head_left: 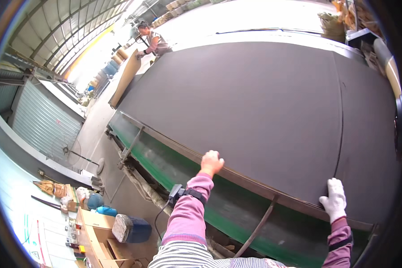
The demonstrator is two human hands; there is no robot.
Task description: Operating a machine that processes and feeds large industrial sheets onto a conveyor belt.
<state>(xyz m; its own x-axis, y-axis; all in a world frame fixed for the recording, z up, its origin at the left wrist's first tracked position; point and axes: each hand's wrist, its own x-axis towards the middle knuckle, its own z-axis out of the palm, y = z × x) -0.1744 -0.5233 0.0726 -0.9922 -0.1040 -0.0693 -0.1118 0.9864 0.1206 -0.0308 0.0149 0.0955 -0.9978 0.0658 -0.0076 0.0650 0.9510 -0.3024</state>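
A large dark grey sheet [236, 102] covers the long table in front of me. My left hand [212, 162], bare, has its fingers curled at the sheet's near edge and appears closed on it; the fingertips are partly hidden. Farther right, my right hand [335, 198] wears a white knitted glove and lies on the sheet close to the near edge. Its fingers are stretched out, with the thumb apart. Just beyond those fingers, a dark seam [341, 120] runs away from me, where a second grey sheet [370, 111] meets the first.
Under the table edge are metal struts [257, 227] and a green surface [165, 167]. At the far left end, another person [154, 41] holds a tan board [126, 78]. A floor fan [67, 149], a blue jug [131, 229] and a wooden box [91, 232] stand to the left.
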